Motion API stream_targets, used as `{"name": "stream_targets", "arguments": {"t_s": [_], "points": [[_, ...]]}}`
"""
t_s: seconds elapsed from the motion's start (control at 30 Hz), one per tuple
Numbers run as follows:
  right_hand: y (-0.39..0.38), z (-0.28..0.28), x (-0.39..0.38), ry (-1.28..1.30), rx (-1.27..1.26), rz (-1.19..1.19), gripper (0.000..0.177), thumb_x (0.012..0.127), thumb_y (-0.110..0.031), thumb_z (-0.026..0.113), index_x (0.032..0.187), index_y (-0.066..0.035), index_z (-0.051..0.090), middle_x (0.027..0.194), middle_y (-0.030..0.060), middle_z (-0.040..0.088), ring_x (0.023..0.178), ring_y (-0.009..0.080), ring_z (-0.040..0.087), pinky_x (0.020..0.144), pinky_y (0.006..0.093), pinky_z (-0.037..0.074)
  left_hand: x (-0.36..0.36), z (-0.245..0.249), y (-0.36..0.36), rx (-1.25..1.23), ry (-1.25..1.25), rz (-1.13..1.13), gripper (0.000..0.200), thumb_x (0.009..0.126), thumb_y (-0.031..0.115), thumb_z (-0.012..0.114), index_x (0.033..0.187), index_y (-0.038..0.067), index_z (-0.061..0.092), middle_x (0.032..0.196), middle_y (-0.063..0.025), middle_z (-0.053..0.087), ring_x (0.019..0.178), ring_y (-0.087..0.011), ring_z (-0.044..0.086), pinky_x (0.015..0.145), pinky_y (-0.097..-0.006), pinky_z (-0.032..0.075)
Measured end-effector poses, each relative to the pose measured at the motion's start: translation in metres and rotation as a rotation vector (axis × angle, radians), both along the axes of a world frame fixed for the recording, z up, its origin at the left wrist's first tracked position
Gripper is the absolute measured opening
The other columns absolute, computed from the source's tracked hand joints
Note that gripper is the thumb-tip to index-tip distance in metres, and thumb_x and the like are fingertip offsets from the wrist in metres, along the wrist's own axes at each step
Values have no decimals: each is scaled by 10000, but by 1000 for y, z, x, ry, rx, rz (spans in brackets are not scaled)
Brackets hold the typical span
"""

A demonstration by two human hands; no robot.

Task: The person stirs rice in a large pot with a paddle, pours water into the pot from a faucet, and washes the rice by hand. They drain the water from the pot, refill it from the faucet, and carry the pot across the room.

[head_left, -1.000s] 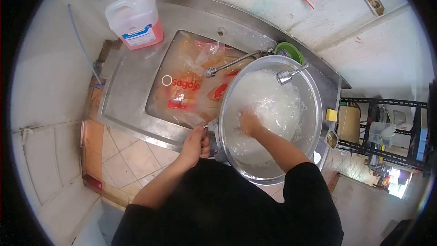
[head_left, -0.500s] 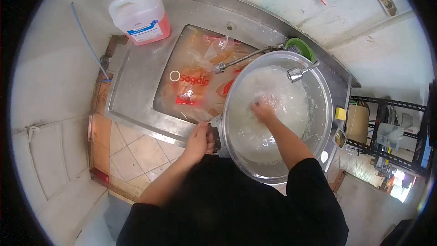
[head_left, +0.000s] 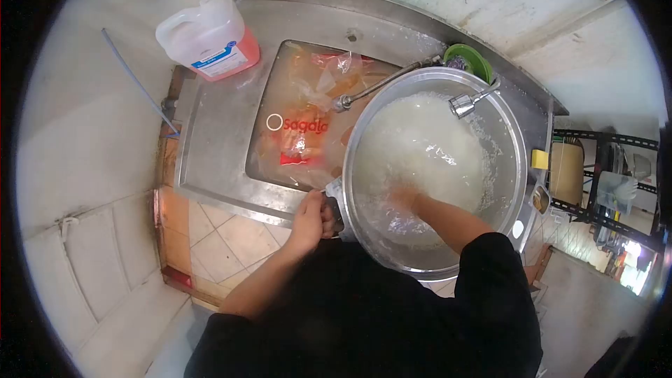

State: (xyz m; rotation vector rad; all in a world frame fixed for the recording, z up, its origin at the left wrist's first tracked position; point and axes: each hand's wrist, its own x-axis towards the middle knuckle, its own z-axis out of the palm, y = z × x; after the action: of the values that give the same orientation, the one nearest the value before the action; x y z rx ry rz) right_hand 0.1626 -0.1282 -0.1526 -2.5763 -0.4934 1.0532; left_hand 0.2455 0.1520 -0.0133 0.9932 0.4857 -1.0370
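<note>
A large metal pot [head_left: 519, 161] holds cloudy white water [head_left: 409, 129], with small white grains like rice stuck along its inner wall. My left hand [head_left: 310, 217] is closed around the dark handle [head_left: 334, 211] on the pot's left side. Inside the pot, my right hand [head_left: 404, 198] is dipped into the cloudy water near the lower left. Motion and splashing blur its fingers, so their shape does not show. A chrome tap spout [head_left: 462, 106] reaches over the pot's upper right rim.
Left of the pot, a sink basin [head_left: 250, 161] holds water and plastic bags [head_left: 304, 136] with orange contents. Another faucet [head_left: 343, 102] hangs over it. A jug of pink liquid [head_left: 213, 42], a green bowl [head_left: 478, 63] and a yellow sponge [head_left: 539, 159] stand around. Shelving [head_left: 595, 175] is at right.
My right hand has moved down and toward me within the pot, stirring up the water. My left hand keeps its grip on the handle. The camera view has shifted slightly.
</note>
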Motion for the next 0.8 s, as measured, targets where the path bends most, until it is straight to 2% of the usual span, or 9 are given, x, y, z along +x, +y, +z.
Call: {"name": "stream_targets", "arguments": {"t_s": [0.03,0.13,0.2,0.33,0.4,0.57,0.6,0.67,0.8], "points": [[5,-3,-3,1,5,-7,540,884,-450,548,1383,-251,494,1444,167,393,1328,367,378,1122,509,293,1,2,0,5,1,-7,297,1029,375,356,821,165,383,598,13,333,413,-96,282,371,-260,214],[11,-2,-8,549,766,-943,487,910,-451,489,1357,-258,512,1385,144,474,1301,338,422,1123,511,286,4,8,-3,17,12,6,289,1027,360,357,816,165,385,601,11,337,417,-97,288,369,-260,214],[23,39,29,243,-163,-87,436,929,-392,467,1320,-213,535,1314,125,551,1277,336,455,1145,516,222,6,9,-4,52,13,-2,278,1024,349,362,818,164,386,604,13,339,420,-98,284,368,-263,219],[13,81,48,356,-206,-98,418,913,-352,487,1275,-153,555,1267,144,588,1268,347,469,1132,517,246,7,4,-2,-8,8,1,268,1020,336,368,812,168,381,600,16,332,420,-95,277,367,-261,216],[-24,62,17,-242,-193,-385,486,775,-270,613,1245,-152,590,1267,197,575,1235,338,514,1073,533,320,8,1,0,-87,54,9,273,1019,334,367,800,171,374,591,19,323,418,-91,270,368,-258,208],[-62,90,5,-93,-646,-741,712,824,-232,642,1466,-161,343,1517,192,304,1346,377,382,1115,477,312,6,1,0,-70,29,6,286,1021,338,363,788,173,367,580,20,313,413,-85,264,369,-258,202],[-71,78,-2,-95,-648,-743,712,824,-232,642,1466,-161,343,1517,192,304,1346,377,382,1115,477,312,6,-1,1,-95,14,-8,292,1023,344,363,785,173,366,580,21,312,411,-84,263,369,-258,202],[-88,39,-15,-103,-538,-1347,776,834,-265,639,1496,-186,243,1478,232,328,1387,379,302,1152,494,223,6,4,0,-111,18,-10,293,1023,345,363,785,174,366,586,21,315,411,-84,263,370,-258,202],[-93,-4,-28,-494,-371,-1575,777,853,-309,636,1491,-122,235,1478,217,332,1388,378,295,1156,484,225,4,4,-1,-99,40,21,293,1023,345,363,784,176,364,603,17,326,413,-86,264,371,-258,204]]}}
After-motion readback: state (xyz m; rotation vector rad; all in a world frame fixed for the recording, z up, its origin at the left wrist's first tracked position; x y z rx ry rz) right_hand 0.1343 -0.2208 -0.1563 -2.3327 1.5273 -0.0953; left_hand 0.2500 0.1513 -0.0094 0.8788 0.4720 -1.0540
